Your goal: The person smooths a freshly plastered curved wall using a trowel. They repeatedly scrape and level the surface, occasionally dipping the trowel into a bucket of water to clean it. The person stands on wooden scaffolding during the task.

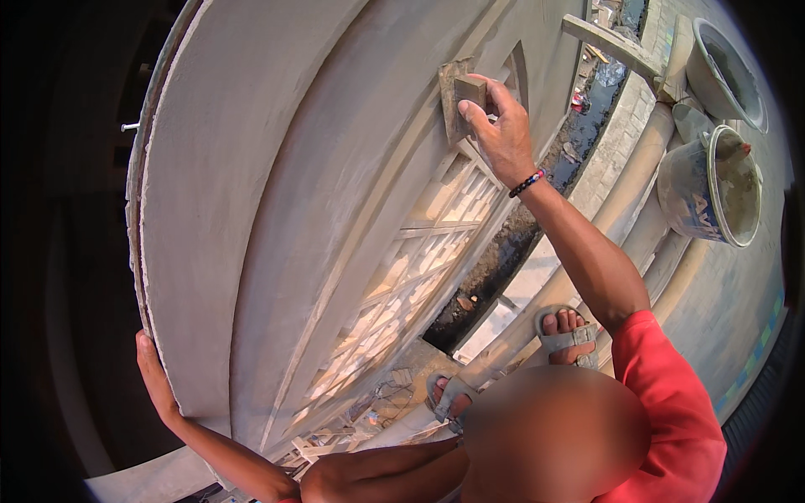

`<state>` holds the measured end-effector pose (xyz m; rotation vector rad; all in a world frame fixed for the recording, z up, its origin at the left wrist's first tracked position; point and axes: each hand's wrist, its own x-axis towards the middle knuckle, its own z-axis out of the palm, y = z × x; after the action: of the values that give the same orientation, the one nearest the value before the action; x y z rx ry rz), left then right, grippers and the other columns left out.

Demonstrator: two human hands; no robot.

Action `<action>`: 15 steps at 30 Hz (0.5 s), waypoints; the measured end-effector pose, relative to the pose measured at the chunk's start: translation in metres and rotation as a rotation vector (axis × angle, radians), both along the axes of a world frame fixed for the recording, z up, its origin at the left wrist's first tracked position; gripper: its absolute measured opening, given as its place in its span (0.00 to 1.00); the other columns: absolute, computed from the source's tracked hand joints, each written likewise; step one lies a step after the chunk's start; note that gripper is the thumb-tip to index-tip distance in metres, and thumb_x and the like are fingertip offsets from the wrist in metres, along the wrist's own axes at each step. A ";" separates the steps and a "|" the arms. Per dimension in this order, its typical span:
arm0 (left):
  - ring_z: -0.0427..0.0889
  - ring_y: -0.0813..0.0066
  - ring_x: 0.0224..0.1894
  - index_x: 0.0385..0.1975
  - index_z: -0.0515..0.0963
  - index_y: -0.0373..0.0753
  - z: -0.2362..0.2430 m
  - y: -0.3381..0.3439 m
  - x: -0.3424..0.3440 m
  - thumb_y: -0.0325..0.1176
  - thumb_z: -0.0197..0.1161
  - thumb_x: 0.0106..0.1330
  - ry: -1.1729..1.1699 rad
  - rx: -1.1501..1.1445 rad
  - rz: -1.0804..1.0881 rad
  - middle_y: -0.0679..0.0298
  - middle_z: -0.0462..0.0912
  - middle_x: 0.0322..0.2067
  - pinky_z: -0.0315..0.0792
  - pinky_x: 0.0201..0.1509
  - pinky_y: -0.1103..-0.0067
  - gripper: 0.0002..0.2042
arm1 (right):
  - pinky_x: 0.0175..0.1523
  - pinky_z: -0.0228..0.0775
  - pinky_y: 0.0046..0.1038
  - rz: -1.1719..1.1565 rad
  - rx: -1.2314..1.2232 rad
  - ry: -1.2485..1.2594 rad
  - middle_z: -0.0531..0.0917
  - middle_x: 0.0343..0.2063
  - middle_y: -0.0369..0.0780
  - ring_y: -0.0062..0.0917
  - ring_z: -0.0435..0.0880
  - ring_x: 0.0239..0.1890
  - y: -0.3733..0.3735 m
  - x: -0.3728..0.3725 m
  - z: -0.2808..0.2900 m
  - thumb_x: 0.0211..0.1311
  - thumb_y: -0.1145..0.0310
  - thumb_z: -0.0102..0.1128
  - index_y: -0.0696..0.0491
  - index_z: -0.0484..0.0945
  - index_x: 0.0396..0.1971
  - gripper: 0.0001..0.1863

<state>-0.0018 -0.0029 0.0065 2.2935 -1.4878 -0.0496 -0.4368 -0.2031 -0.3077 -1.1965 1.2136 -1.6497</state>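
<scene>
My right hand (506,138), with a beaded bracelet (527,183) at the wrist, is closed round the block handle of a small plastering float (453,117). The float's flat face lies against the raised moulding of a grey plastered wall (310,159), just above a window-like opening with a pale lattice (419,260). Far to the left, my left hand (157,373) grips the wall's rough outer edge (144,243). Part of that hand's fingers is hidden by the edge.
I am perched on round poles (641,172), sandalled feet (568,335) on them. A mortar-smeared bucket (689,193) and a grey basin (725,75) stand at right. Below runs a dark, wet drain (599,101). A nail (129,127) juts from the wall's left edge.
</scene>
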 end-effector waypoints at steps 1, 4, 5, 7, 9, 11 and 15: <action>0.67 0.74 0.38 0.42 0.72 0.34 0.002 0.000 0.001 0.53 0.40 0.78 0.003 0.003 -0.013 0.65 0.70 0.33 0.66 0.48 0.75 0.25 | 0.45 0.74 0.29 0.006 0.019 0.038 0.81 0.37 0.47 0.30 0.81 0.36 0.007 0.012 -0.010 0.60 0.70 0.62 0.58 0.76 0.54 0.21; 0.66 0.75 0.37 0.41 0.71 0.34 0.003 0.001 -0.001 0.53 0.39 0.79 -0.025 0.011 -0.033 0.65 0.70 0.32 0.66 0.48 0.75 0.24 | 0.45 0.74 0.29 0.190 -0.036 0.283 0.82 0.39 0.47 0.31 0.81 0.36 0.047 0.022 -0.049 0.61 0.70 0.62 0.58 0.76 0.54 0.21; 0.66 0.75 0.37 0.41 0.71 0.34 0.003 0.002 -0.001 0.53 0.39 0.79 -0.035 0.024 -0.048 0.65 0.70 0.32 0.66 0.48 0.75 0.24 | 0.45 0.75 0.30 0.280 -0.073 0.386 0.82 0.39 0.47 0.31 0.81 0.36 0.056 0.018 -0.059 0.61 0.70 0.61 0.58 0.76 0.54 0.21; 0.66 0.74 0.37 0.41 0.71 0.34 0.006 0.003 0.002 0.52 0.38 0.79 -0.061 0.052 -0.076 0.65 0.70 0.33 0.66 0.48 0.75 0.24 | 0.45 0.75 0.30 0.230 0.004 0.281 0.82 0.39 0.47 0.30 0.82 0.37 0.052 0.000 -0.052 0.61 0.69 0.62 0.58 0.76 0.54 0.21; 0.66 0.74 0.37 0.41 0.71 0.34 0.004 0.001 0.003 0.53 0.39 0.79 -0.062 0.041 -0.090 0.65 0.69 0.33 0.65 0.48 0.76 0.24 | 0.45 0.75 0.30 0.102 0.094 0.141 0.83 0.35 0.45 0.26 0.83 0.37 0.027 -0.021 -0.039 0.60 0.69 0.63 0.58 0.77 0.53 0.21; 0.66 0.74 0.37 0.41 0.70 0.34 0.002 -0.001 0.002 0.53 0.39 0.79 -0.053 0.028 -0.089 0.65 0.69 0.32 0.65 0.48 0.76 0.24 | 0.43 0.75 0.29 -0.048 0.021 -0.123 0.83 0.30 0.43 0.23 0.82 0.34 -0.016 -0.040 -0.017 0.59 0.68 0.63 0.58 0.78 0.52 0.21; 0.66 0.74 0.38 0.41 0.70 0.34 0.004 -0.001 0.000 0.53 0.39 0.79 -0.088 0.015 -0.087 0.65 0.69 0.33 0.65 0.48 0.76 0.24 | 0.42 0.74 0.32 -0.070 0.033 -0.120 0.82 0.27 0.45 0.28 0.82 0.32 -0.051 -0.040 0.002 0.59 0.67 0.63 0.58 0.78 0.52 0.21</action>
<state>-0.0019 -0.0035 0.0105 2.2688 -1.6361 0.0158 -0.4765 -0.2543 -0.3061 -1.0304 1.2148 -1.7202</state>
